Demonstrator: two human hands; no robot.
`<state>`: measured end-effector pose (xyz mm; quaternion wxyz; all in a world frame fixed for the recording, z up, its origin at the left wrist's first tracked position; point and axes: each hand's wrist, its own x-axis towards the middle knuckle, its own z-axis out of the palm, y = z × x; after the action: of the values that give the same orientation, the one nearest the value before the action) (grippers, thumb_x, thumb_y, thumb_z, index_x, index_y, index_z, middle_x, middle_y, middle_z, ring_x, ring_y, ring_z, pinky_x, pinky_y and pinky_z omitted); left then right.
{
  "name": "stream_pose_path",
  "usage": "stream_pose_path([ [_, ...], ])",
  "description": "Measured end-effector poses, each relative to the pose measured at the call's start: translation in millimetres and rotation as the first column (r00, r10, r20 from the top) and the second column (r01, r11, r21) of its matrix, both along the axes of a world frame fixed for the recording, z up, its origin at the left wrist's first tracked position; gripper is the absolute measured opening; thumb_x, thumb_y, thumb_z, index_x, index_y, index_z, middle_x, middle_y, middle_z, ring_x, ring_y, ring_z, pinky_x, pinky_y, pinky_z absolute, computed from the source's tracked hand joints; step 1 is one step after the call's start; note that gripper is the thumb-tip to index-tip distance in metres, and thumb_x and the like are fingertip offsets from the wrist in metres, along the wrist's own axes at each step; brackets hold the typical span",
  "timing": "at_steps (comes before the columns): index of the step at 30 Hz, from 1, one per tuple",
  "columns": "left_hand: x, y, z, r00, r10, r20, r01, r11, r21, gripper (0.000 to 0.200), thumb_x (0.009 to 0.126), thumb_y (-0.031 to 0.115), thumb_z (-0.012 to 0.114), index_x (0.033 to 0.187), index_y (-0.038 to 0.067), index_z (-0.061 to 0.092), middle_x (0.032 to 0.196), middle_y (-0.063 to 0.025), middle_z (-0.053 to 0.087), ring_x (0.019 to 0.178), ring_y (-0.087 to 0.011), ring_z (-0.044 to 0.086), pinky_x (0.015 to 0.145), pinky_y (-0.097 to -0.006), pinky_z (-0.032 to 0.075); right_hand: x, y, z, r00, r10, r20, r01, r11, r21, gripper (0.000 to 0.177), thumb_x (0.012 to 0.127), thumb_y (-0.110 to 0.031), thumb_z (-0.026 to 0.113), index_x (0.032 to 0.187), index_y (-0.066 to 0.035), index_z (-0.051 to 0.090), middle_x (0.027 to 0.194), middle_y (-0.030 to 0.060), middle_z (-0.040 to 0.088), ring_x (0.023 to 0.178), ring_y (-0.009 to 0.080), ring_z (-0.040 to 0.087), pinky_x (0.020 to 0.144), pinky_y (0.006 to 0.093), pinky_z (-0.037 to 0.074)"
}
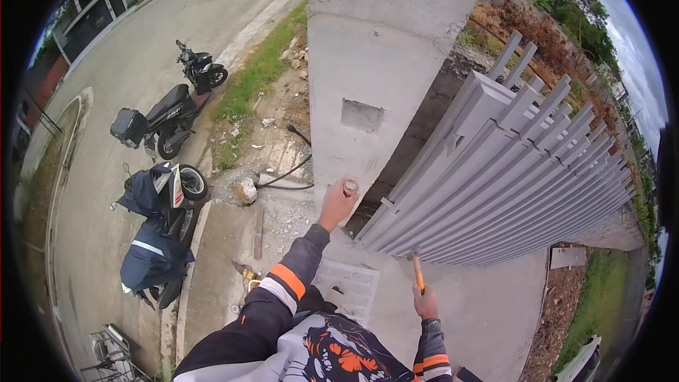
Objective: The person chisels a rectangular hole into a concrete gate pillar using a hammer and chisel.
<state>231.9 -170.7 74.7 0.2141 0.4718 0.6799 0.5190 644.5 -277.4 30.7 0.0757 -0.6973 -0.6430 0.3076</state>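
My left hand (337,208) is wrapped round a chisel (350,186), seen almost end-on with its round head facing me. The chisel is held against or close to the lower face of the grey concrete post (382,49); its tip is hidden. Above it, a rectangular recess (362,115) is cut into the post. Lower right, my right hand (426,302) grips the orange handle of a hammer (419,272). The hammer's head points up, near the foot of the grey slatted gate (481,170), apart from the chisel.
The gate stands right of the post. A black cable (286,187) lies at the post's left side among rubble. On the ground by my left arm is a yellow tool (249,279), partly hidden. Two motorcycles, one dark (173,107) and one partly covered (159,240), are parked at left.
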Motion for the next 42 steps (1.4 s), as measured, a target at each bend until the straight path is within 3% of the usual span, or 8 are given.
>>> stream_pose_path([
  [4,-14,2,36,0.972,-0.058,0.228,0.024,0.988,0.151,0.02,0.092,0.012,0.076,0.107,0.003,0.065,0.093,-0.002,0.07,0.088,-0.0098,0.066,0.076,-0.0296,0.054,73,-111,-113,0.966,-0.253,0.057,0.253,0.873,-0.418,0.042,0.095,-0.036,0.063,0.076,0.002,0.063,0.058,0.009,0.059,0.044,0.0267,0.059,0.046,0.0484,0.048],
  [8,-33,38,126,0.932,-0.105,0.346,0.003,0.96,0.281,0.013,0.092,0.001,0.072,0.097,0.004,0.06,0.103,-0.0069,0.07,0.095,-0.0105,0.064,0.079,-0.0264,0.051,97,-237,-190,0.713,-0.686,0.146,0.517,0.373,-0.771,0.028,0.094,-0.025,0.058,0.082,0.0,0.06,0.058,0.0117,0.058,0.045,0.03,0.059,0.04,0.0455,0.047],
  [13,-80,105,75,0.992,-0.084,-0.093,0.115,0.904,0.411,0.015,0.089,-0.002,0.069,0.095,0.006,0.057,0.111,-0.0085,0.071,0.098,-0.0146,0.064,0.088,-0.0293,0.051,76,-346,-215,0.178,-0.974,0.142,0.453,-0.047,-0.891,0.019,0.096,-0.02,0.055,0.098,-0.001,0.052,0.053,0.0112,0.049,0.04,0.0286,0.05,0.037,0.0486,0.043],
  [22,-55,65,59,0.943,-0.245,-0.223,0.273,0.957,0.101,0.018,0.082,-0.009,0.067,0.089,0.005,0.06,0.106,-0.0102,0.07,0.099,-0.0218,0.068,0.089,-0.0334,0.052,8,-332,-266,0.226,-0.973,0.045,0.381,0.046,-0.924,0.026,0.096,-0.027,0.06,0.088,-0.003,0.055,0.053,0.0075,0.047,0.038,0.0234,0.047,0.035,0.0426,0.041],
  [25,-47,50,90,0.662,-0.295,-0.689,0.447,0.893,0.047,0.019,0.08,-0.009,0.068,0.089,0.005,0.06,0.107,-0.0088,0.069,0.099,-0.0245,0.068,0.09,-0.0335,0.053,-8,-278,-272,0.27,-0.963,-0.01,0.391,0.119,-0.913,0.027,0.096,-0.028,0.06,0.089,-0.003,0.056,0.054,0.0051,0.045,0.038,0.0198,0.046,0.034,0.0395,0.039],
  [34,-50,86,117,0.291,-0.401,-0.869,0.535,0.821,-0.2,0.032,0.071,0.0,0.074,0.096,0.014,0.059,0.111,-0.0014,0.066,0.104,-0.0298,0.067,0.086,-0.0408,0.054,-15,-153,-296,0.446,-0.859,-0.251,0.444,0.457,-0.771,0.026,0.096,-0.028,0.061,0.087,-0.005,0.055,0.055,0.0029,0.047,0.037,0.0162,0.047,0.032,0.0357,0.037],
  [37,-46,97,118,0.295,-0.396,-0.869,0.527,0.827,-0.198,0.022,0.074,-0.004,0.068,0.091,0.008,0.059,0.115,-0.0064,0.066,0.105,-0.0293,0.067,0.089,-0.0374,0.054,-20,-117,-267,0.511,-0.795,-0.327,0.454,0.573,-0.683,0.025,0.098,-0.028,0.062,0.087,-0.008,0.053,0.054,-0.001,0.044,0.037,0.0131,0.045,0.033,0.0332,0.037],
  [42,-46,119,90,0.7,-0.254,-0.668,0.511,0.831,0.219,0.022,0.08,-0.004,0.074,0.094,0.007,0.063,0.121,-0.0085,0.065,0.107,-0.0276,0.066,0.088,-0.0381,0.054,-33,-71,-194,0.668,-0.616,-0.418,0.392,0.769,-0.505,0.029,0.103,-0.031,0.06,0.09,-0.005,0.053,0.056,-0.0006,0.045,0.038,0.0118,0.045,0.034,0.0314,0.039],
])
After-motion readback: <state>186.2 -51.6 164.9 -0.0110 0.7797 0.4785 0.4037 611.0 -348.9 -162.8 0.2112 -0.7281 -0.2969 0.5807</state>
